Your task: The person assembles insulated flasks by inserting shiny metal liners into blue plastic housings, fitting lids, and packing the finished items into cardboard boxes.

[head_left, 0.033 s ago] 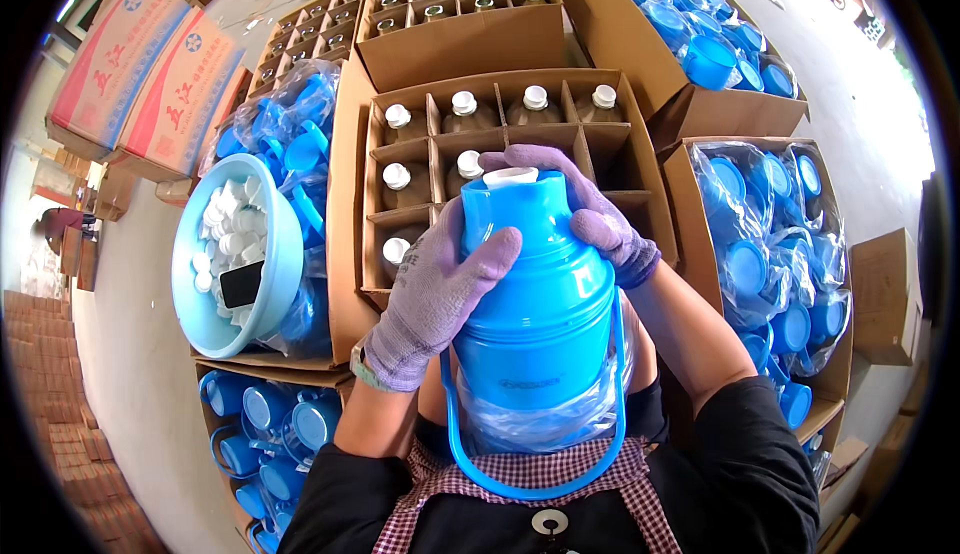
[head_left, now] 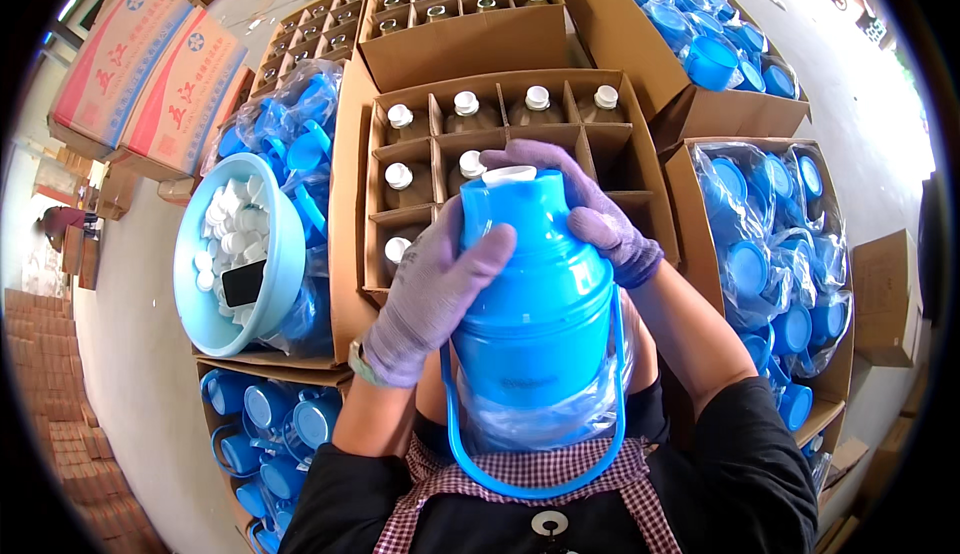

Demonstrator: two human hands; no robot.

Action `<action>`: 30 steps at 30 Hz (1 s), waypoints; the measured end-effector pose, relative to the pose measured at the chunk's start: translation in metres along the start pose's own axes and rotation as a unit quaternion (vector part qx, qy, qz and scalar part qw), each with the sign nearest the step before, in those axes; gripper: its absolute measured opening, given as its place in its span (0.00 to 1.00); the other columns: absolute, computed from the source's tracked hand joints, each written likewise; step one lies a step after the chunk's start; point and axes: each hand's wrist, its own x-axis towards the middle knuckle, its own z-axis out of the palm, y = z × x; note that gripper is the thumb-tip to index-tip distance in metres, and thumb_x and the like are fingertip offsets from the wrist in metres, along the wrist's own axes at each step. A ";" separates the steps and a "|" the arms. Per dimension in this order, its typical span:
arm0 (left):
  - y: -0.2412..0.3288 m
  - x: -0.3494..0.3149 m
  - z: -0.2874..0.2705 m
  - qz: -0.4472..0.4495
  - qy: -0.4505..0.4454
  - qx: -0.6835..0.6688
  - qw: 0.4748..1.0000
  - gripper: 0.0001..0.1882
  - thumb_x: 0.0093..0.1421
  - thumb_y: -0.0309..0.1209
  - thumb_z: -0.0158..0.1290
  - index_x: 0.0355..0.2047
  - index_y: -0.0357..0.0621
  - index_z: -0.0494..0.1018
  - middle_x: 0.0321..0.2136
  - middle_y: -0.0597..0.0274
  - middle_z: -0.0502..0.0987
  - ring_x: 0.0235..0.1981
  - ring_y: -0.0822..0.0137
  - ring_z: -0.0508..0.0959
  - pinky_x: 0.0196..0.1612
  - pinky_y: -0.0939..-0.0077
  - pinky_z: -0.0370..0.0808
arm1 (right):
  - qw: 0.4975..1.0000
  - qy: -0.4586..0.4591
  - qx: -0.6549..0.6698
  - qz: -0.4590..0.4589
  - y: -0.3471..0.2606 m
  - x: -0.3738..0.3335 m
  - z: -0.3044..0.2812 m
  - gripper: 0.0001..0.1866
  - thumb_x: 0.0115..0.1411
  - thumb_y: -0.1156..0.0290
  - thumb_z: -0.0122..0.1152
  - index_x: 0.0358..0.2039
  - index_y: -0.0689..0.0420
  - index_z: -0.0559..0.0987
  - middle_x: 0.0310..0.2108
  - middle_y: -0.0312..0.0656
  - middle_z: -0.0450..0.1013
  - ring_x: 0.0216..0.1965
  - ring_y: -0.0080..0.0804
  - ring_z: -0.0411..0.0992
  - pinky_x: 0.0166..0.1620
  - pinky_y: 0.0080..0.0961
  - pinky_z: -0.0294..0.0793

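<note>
Left gloved hand (head_left: 425, 304) clasps side of blue thermos jug (head_left: 530, 354); right gloved hand (head_left: 600, 219) grips its neck, beside white stopper (head_left: 511, 175). Jug's carry handle (head_left: 540, 492) hangs over checked apron (head_left: 632, 469). Beyond: divided carton (head_left: 350, 224), white-capped bottles (head_left: 406, 190) inside. Left: light-blue basin (head_left: 287, 254) of white caps (head_left: 228, 216), black phone (head_left: 243, 283) on them. Right: carton of plastic-wrapped blue containers (head_left: 746, 269).

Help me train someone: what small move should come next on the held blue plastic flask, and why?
Perhaps press the white round piece with the right purple-gloved hand: it sits at the mouth of the flask, beside those fingers, while the left gloved hand steadies the side.
</note>
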 end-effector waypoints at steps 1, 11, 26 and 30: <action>-0.011 0.003 -0.006 0.031 -0.010 -0.048 0.998 0.48 0.66 0.67 0.48 0.67 0.34 0.62 0.57 0.45 0.74 0.57 0.54 0.77 0.61 0.61 0.74 | 1.000 0.010 -0.021 -0.010 -0.004 -0.002 0.000 0.51 0.54 0.41 0.72 0.70 0.54 0.63 0.67 0.49 0.64 0.68 0.46 0.64 0.68 0.43 0.66; -0.092 -0.037 0.008 0.033 0.057 -0.457 0.887 0.31 0.74 0.57 0.41 0.56 0.40 0.71 0.56 0.49 0.73 0.61 0.56 0.73 0.65 0.55 0.71 | 0.864 -0.010 -0.490 -0.118 -0.045 -0.080 0.054 0.26 0.59 0.58 0.65 0.57 0.53 0.82 0.70 0.48 0.64 0.76 0.61 0.49 0.75 0.58 0.45; -0.099 -0.006 -0.029 -0.039 0.099 -0.211 0.972 0.23 0.73 0.49 0.47 0.51 0.41 0.76 0.40 0.52 0.76 0.43 0.59 0.80 0.49 0.54 0.78 | 0.826 0.087 -0.541 -0.131 -0.056 -0.082 0.093 0.23 0.59 0.55 0.68 0.53 0.49 0.85 0.57 0.50 0.77 0.63 0.52 0.71 0.68 0.50 0.65; -0.074 0.058 -0.018 -0.077 0.002 -0.379 0.922 0.25 0.71 0.50 0.51 0.53 0.40 0.73 0.43 0.50 0.77 0.43 0.57 0.81 0.48 0.52 0.79 | 0.787 -0.096 -0.601 -0.103 -0.068 -0.035 0.118 0.26 0.51 0.59 0.76 0.52 0.48 0.84 0.52 0.48 0.79 0.56 0.53 0.74 0.61 0.45 0.72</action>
